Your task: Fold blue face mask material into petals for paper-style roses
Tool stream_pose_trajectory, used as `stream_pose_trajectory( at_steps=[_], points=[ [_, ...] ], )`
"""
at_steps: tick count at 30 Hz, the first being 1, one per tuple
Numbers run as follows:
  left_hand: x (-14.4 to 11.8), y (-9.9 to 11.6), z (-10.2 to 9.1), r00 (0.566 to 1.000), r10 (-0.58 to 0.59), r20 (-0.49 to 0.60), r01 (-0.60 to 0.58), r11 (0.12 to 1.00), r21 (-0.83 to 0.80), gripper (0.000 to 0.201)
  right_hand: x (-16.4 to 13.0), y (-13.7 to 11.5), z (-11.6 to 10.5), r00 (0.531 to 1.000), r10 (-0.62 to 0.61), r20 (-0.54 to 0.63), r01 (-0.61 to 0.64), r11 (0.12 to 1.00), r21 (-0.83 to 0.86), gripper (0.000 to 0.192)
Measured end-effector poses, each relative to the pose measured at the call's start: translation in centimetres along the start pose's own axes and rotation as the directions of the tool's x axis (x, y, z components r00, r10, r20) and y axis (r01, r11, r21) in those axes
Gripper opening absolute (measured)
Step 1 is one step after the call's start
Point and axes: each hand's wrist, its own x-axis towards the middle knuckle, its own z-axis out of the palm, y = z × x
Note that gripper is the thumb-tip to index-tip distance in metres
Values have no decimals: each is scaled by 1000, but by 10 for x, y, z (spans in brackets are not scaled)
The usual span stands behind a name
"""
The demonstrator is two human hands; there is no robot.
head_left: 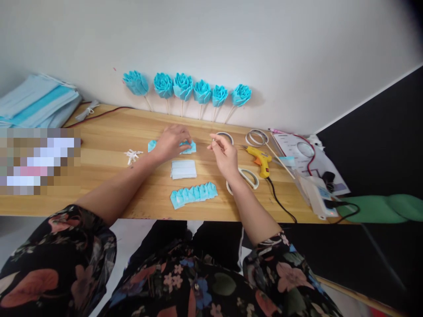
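My left hand (172, 140) is over a row of folded blue mask petals (189, 147), its fingers curved down onto the row and covering the middle. My right hand (225, 154) is raised a little to the right, thumb and fingertips pinched together; anything between them is too small to make out. Below my left hand lies a flat, pale blue pleated face mask (183, 169). Closer to the table's front edge is a second row of folded blue petals (194, 195). Small white strips (132, 156) lie in a loose pile left of my left hand.
Several blue flowers on sticks (183, 86) lean against the wall. Tape rolls (257, 138), a yellow glue gun (261, 160) with its cord and a power strip (319, 198) are on the right. Stacked face masks (36, 103) lie at the far left.
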Motion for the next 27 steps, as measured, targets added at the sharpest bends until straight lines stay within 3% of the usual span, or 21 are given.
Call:
stream_pose_trajectory(
  at_steps=[6, 13, 16, 18, 20, 23, 25, 27],
  points=[
    [-1, -1, 3, 996, 62, 60, -60, 998, -35, 22, -4, -1, 1, 996, -72, 58, 80, 987, -140, 30],
    [1, -6, 1, 999, 37, -31, -40, 993, -112, 24, -7, -1, 0, 985, -147, 95, 167, 952, -258, 30],
    [5, -3, -27, 986, -26, -168, 5, 992, -125, 19, -8, -4, -1, 981, -156, 115, 184, 938, -295, 30],
    [6, 5, -56, 950, -73, -303, 39, 992, -118, 19, -10, -8, -1, 980, -161, 119, 191, 929, -317, 28],
    [1, 19, -83, 934, -82, -347, 53, 994, -94, 20, -12, -12, -2, 974, -188, 124, 220, 914, -341, 27],
    [-23, 45, -104, 972, 25, -234, -34, 999, -36, 21, -15, -16, -3, 959, -233, 161, 276, 896, -347, 28],
    [-49, 58, -102, 986, 156, -55, -158, 987, -27, 22, -17, -18, -3, 952, -253, 173, 299, 890, -344, 28],
    [-80, 64, -92, 970, 229, 79, -227, 973, -43, 23, -18, -19, -3, 951, -258, 168, 302, 889, -345, 29]
  ],
)
